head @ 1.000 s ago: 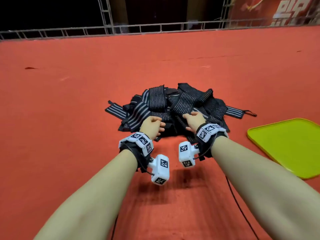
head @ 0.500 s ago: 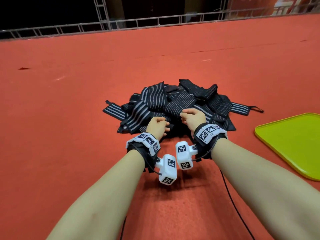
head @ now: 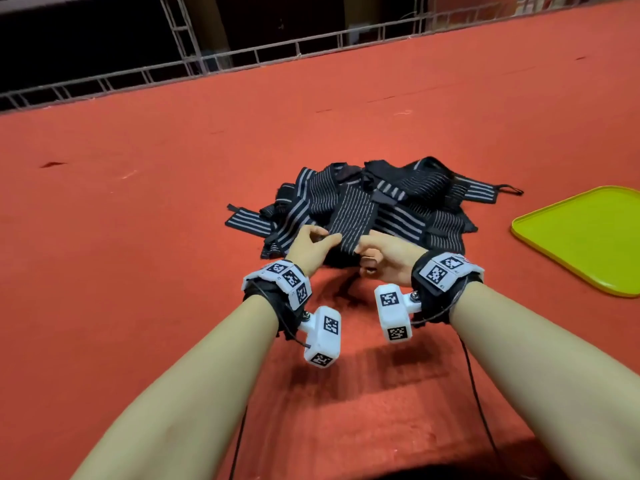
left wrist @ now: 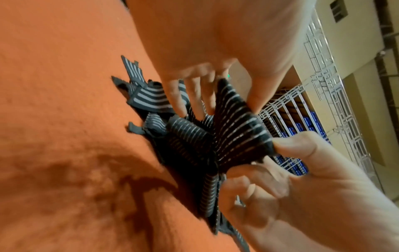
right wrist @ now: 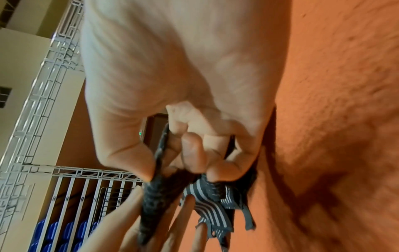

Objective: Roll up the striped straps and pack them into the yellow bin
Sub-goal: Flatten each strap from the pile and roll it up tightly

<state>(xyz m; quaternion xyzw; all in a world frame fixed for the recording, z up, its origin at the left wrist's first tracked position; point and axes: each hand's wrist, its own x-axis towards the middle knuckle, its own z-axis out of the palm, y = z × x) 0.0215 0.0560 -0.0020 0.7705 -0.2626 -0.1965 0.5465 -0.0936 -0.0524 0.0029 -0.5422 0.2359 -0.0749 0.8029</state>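
A heap of black straps with white stripes [head: 408, 216] lies on the red carpet in the head view. Both hands hold the near end of one strap [head: 353, 216] stretched between them, raised slightly above the heap. My left hand [head: 325, 239] pinches its left corner between thumb and fingers, and my right hand [head: 363, 249] pinches the right corner. The left wrist view shows the strap [left wrist: 237, 136] fanned out between my left hand [left wrist: 235, 100] and right hand [left wrist: 274, 151]. The right wrist view shows my right hand [right wrist: 159, 170] pinching the strap's edge [right wrist: 151, 201]. The yellow bin [head: 581, 237] lies to the right.
Red carpet [head: 138, 271] spreads all around the heap. A white metal truss railing [head: 242, 60] runs along the carpet's far edge. Thin black cables [head: 474, 393] trail from the wrist cameras along my forearms.
Both hands moved from resting on the heap's near edge to pinching one strap's end and lifting it, spread between them. The head view shifted closer and left.
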